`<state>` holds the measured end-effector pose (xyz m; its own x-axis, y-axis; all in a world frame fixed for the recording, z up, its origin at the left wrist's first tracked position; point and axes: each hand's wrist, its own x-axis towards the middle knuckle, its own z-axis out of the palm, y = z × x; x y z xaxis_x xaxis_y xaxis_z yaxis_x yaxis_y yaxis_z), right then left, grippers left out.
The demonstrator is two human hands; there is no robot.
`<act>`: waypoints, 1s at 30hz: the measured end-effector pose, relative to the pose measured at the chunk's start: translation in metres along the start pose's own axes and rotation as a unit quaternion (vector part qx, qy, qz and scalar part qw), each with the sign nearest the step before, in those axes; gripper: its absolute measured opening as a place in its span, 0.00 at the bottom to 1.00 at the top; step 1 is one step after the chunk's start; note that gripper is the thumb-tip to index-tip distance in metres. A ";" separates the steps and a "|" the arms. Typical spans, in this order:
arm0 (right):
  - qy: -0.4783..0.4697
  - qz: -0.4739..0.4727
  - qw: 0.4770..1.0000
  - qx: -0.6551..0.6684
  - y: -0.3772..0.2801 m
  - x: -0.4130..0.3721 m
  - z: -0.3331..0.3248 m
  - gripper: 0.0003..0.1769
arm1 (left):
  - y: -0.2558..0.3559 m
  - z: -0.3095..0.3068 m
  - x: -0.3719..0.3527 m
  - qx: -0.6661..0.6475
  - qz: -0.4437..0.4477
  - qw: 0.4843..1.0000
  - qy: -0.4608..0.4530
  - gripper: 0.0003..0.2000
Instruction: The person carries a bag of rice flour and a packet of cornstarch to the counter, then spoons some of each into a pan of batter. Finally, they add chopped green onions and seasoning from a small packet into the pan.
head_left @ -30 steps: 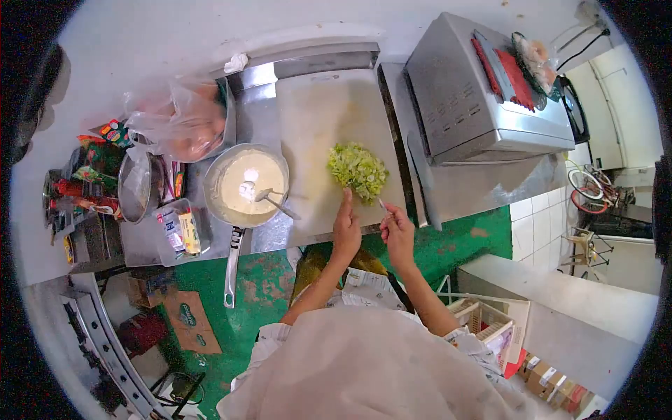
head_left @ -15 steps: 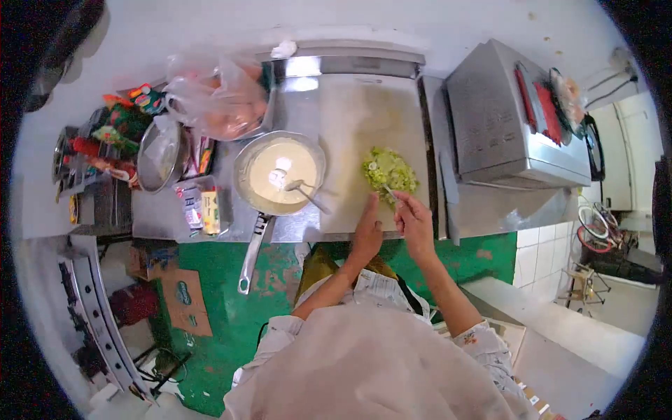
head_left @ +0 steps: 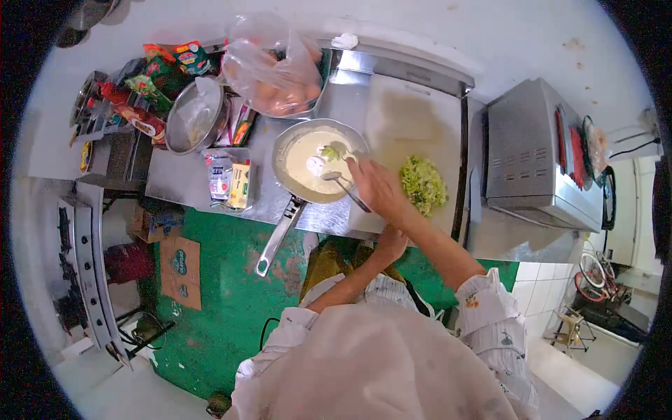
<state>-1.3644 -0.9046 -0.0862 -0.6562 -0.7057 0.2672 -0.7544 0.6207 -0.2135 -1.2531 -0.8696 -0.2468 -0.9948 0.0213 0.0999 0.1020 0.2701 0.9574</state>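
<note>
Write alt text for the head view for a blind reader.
A person's right hand reaches over a pan of pale batter that holds a spoon and a few greens. Chopped greens lie piled on the cutting board; the left hand is at the counter edge.

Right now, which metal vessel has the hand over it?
The long-handled pan of pale batter; the right hand reaches over it, while the steel bowl sits apart.

Right hand (head_left: 376,187) moved over pan (head_left: 276,162), greens (head_left: 330,151) now on batter (head_left: 301,166), left hand (head_left: 390,243) pulled back
</note>
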 end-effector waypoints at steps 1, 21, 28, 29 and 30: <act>-0.001 -0.002 1.000 0.001 -0.001 0.001 -0.003 0.22 | 0.004 -0.002 0.001 0.000 -0.001 1.000 0.002 0.19; 0.151 0.501 0.846 0.101 0.029 -0.220 -0.031 0.13 | 0.062 -0.034 0.017 -0.052 -0.090 0.995 0.004 0.29; 0.072 0.574 0.805 0.133 0.008 -0.240 -0.037 0.11 | 0.058 -0.039 0.033 -0.017 -0.073 0.997 0.018 0.26; 0.075 0.577 0.802 0.134 0.007 -0.240 -0.036 0.11 | 0.058 -0.040 0.033 -0.017 -0.072 0.997 0.013 0.26; 0.072 0.580 0.794 0.168 0.006 -0.237 -0.033 0.11 | 0.059 -0.041 0.034 0.000 -0.083 0.997 0.004 0.26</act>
<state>-1.2128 -0.7223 -0.1201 -0.9222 0.3354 -0.1925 0.3785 0.6805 -0.6274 -1.2805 -0.8919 -0.1757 -0.9978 -0.0321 -0.0583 -0.0648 0.2699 0.9607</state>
